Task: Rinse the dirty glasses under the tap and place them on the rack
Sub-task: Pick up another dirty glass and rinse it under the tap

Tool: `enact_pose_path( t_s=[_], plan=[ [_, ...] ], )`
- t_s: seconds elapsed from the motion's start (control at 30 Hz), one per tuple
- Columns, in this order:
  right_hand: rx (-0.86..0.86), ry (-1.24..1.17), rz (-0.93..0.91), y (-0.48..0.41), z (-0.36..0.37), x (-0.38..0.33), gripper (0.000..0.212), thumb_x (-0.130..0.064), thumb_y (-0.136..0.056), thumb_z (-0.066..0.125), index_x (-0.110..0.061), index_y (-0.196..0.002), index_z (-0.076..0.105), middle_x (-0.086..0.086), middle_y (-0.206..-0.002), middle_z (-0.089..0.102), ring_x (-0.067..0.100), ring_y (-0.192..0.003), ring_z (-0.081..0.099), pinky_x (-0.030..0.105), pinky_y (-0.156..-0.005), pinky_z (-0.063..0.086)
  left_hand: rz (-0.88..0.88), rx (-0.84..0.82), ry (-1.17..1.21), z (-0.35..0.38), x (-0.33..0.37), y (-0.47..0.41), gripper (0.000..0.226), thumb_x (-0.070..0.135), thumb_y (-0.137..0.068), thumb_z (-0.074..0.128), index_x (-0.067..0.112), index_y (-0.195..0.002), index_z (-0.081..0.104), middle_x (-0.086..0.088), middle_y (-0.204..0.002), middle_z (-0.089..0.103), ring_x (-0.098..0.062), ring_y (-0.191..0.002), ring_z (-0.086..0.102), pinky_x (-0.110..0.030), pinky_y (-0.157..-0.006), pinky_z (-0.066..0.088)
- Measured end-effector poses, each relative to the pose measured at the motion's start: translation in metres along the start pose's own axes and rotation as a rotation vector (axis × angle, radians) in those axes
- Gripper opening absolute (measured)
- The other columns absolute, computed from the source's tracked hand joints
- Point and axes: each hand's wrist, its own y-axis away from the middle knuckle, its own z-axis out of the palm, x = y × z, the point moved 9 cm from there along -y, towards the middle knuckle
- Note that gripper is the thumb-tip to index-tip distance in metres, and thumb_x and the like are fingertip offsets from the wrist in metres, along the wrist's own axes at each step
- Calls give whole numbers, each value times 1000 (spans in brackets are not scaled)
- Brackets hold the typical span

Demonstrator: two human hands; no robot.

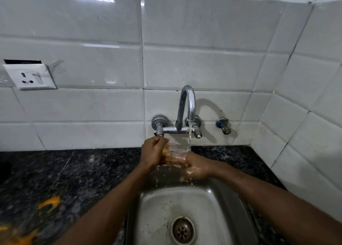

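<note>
Step in hand: rinse. One glass [174, 155] is under the tap [187, 107], tilted, mouth toward 1 o'clock where the stream [189, 135] hits its rim and runs over it.

Left hand [152, 155] sits at the glass's 9 o'clock, wrapped around the side, fingers curled; the fingertips look partly inside or on the rim, can't say which. Right hand [197, 168] is at its 4 o'clock, cupped under the base, wet, water pouring off it into the sink [218, 200]. So both hands are closed on the same glass, neither free.

Yellowish residue shows through the glass wall and in the runoff below the right hand. My read: rinse not done, still dirty.

Sink basin is at 6 o'clock from the glass, drain [182, 230] clear of dishes. Counter [74, 170] runs 9 o'clock of the sink; blurred orange bits at far 8 o'clock, can't identify.

No rack in view, no other glasses in view.

Next move, as I judge it:
- keep turning the glass in the stream until runoff is clear
- tip out, shake off
- then locate the rack; it's off-frame, so head has to turn first
- one hand must release before the carry

Risk: wet glass, slippery grip, steel sink below.
</note>
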Motion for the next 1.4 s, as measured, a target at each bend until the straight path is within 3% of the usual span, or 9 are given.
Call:
enact_pose_path(
  t_s=[0.17, 0.33, 0.5, 0.7, 0.8, 0.93, 1.07, 1.17, 1.4],
  plan=[
    [-154, 349, 63, 0, 12, 16, 43, -36, -94, 38, -23, -133, 52, 5, -131, 58, 19, -117, 57, 39, -103, 46, -402, -65, -99, 3, -38, 3, 31, 30, -92, 53, 2, -85, 65, -15, -68, 68, -21, -43, 55, -23, -37, 37],
    [-121, 80, -53, -1, 3, 1, 56, -16, -92, 57, -57, -127, 45, -30, -126, 53, -8, -117, 51, 31, -109, 43, -106, 15, 98, 3, -14, 2, 24, 21, -95, 57, 4, -85, 70, -13, -81, 69, -24, -73, 64, -28, -57, 51],
    [-166, 571, 48, -3, 6, 22, 45, -5, -93, 54, -13, -137, 50, 11, -130, 58, 21, -112, 58, 37, -100, 47, -471, -63, -14, 8, -44, 2, 34, 34, -88, 56, 3, -95, 67, -18, -81, 69, -26, -50, 57, -22, -40, 39],
    [228, -263, 141, -5, -15, 19, 20, -31, -95, 61, -15, -104, 70, -4, -93, 71, 3, -86, 69, 22, -77, 57, -654, -246, 390, 37, -50, 29, 47, 47, -96, 41, 4, -98, 60, -12, -71, 66, -18, -48, 54, -16, -34, 37],
    [572, -7, 219, -3, -46, 26, 43, -41, -100, 51, -17, -67, 64, 1, -66, 65, 13, -58, 62, 28, -57, 50, -675, -325, 539, 55, -48, 37, 52, 49, -98, 39, 2, -105, 61, -17, -77, 68, -20, -51, 56, -18, -36, 42],
    [365, 538, 54, -18, -51, 12, 43, -41, -99, 47, -13, -74, 68, 4, -69, 67, 16, -59, 60, 27, -60, 48, -685, -322, 766, 72, -47, 42, 62, 58, -98, 36, 5, -120, 58, -27, -111, 63, -37, -86, 64, -45, -69, 58],
    [773, -139, 296, 9, -60, 51, 42, -38, -95, 58, -12, -64, 67, 7, -62, 68, 22, -58, 65, 38, -61, 56, -530, -146, 684, 65, -37, 35, 44, 43, -99, 43, 7, -116, 63, -20, -109, 70, -31, -83, 68, -33, -55, 55],
    [1026, -807, 699, 33, -7, 95, 37, -39, -93, 61, -14, -68, 70, 9, -71, 72, 25, -68, 70, 45, -72, 60, -45, 122, -132, 27, 11, 18, 23, 35, -96, 52, 16, -98, 66, -3, -94, 70, -24, -83, 67, -29, -63, 48],
    [783, -1139, 803, 24, 20, 99, 39, -45, -87, 67, -8, -91, 76, 12, -88, 77, 25, -79, 74, 41, -78, 60, 240, 165, -611, 25, 48, 12, 29, 38, -93, 51, 19, -99, 72, -3, -93, 73, -22, -80, 65, -28, -67, 47]
  ],
)
